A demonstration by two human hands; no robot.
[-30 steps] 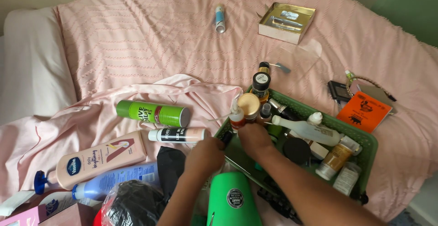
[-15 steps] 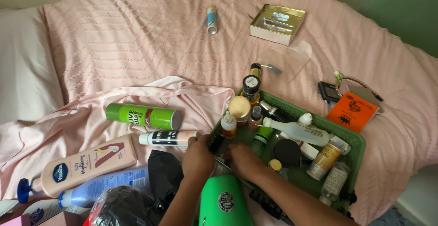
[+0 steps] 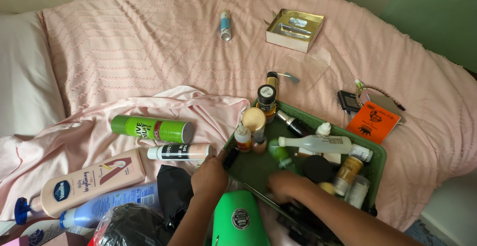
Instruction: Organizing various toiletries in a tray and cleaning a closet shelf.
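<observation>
- The left hand [image 3: 210,176] grips the near-left rim of the green basket [image 3: 376,149]; the right hand [image 3: 284,185] reaches inside it, though whether it holds anything cannot be told.
- The basket, full of bottles, sits on a pink bedspread [image 3: 149,42].
- Left of the basket lie a green spray can [image 3: 151,128] and a crumpled pink cloth [image 3: 89,131].
- Beyond the basket is an open gold box [image 3: 294,29]; a green wall [image 3: 437,12] stands behind.

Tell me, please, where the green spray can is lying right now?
The green spray can lies on its side on the pink sheet, left of the green basket, just above the smaller black-and-white bottle.
</observation>
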